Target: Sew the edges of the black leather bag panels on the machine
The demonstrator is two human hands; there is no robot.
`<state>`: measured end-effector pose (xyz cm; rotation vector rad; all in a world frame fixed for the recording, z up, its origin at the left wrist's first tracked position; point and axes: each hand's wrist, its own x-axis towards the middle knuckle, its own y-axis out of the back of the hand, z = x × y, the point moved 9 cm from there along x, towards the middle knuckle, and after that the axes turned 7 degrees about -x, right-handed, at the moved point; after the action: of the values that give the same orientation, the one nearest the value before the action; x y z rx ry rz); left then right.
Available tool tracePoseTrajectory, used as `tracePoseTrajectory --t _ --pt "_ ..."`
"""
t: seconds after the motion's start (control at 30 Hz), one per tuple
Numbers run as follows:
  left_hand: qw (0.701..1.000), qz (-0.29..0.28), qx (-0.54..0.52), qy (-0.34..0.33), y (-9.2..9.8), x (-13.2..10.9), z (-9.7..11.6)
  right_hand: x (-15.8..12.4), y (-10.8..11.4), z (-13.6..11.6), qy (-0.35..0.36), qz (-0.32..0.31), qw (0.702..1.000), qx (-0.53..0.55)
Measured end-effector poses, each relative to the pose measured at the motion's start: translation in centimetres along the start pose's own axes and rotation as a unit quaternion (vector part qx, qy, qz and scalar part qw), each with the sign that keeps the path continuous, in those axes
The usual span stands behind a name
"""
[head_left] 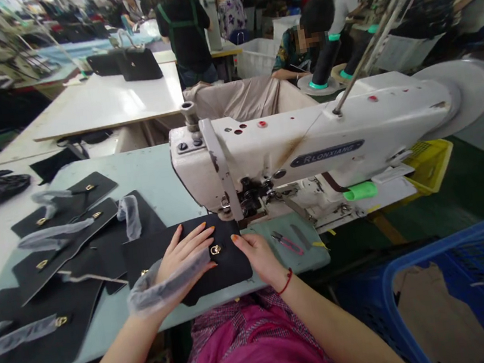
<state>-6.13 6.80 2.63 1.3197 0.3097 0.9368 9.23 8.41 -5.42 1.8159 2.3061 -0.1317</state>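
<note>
A black panel [231, 270] with gold hardware and a wrapped handle lies on the pale blue work surface, its far edge by the needle area of a white sewing machine [255, 143]. My left hand [187, 258] rests flat on the panel, fingers spread, with the wrapped handle [170, 284] passing over its back. At the panel's right edge, my right hand [259, 256] grips it between thumb and fingers. Pink-handled snips [287, 243] lie to the right of my right hand.
Several black panels with wrapped handles [56, 237] overlap at the left. A blue basket [391, 280] holding brown material stands at the lower right, a yellow crate [440, 165] behind the machine. People work farther back.
</note>
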Motion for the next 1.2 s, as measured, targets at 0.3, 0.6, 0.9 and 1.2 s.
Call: tracePoseTrajectory --t 0.3,0.6,0.9,1.2 --pt "0.992 0.02 -0.121 0.025 -0.7 -0.7 0.4 -0.1 0.7 0.2 -0.022 0.001 0.999 -0.037" --pt "0.99 0.045 -0.13 0.031 -0.8 -0.8 -0.1 0.3 0.9 -0.6 -0.015 0.0 0.998 -0.064" --pt "0.993 0.06 -0.086 0.047 -0.5 0.0 -1.1 1.8 1.2 -1.2 -0.002 0.012 0.998 -0.067" --pt "0.987 0.038 -0.116 0.105 0.1 1.8 -2.1 2.2 1.4 -2.3 0.031 0.022 0.996 -0.081"
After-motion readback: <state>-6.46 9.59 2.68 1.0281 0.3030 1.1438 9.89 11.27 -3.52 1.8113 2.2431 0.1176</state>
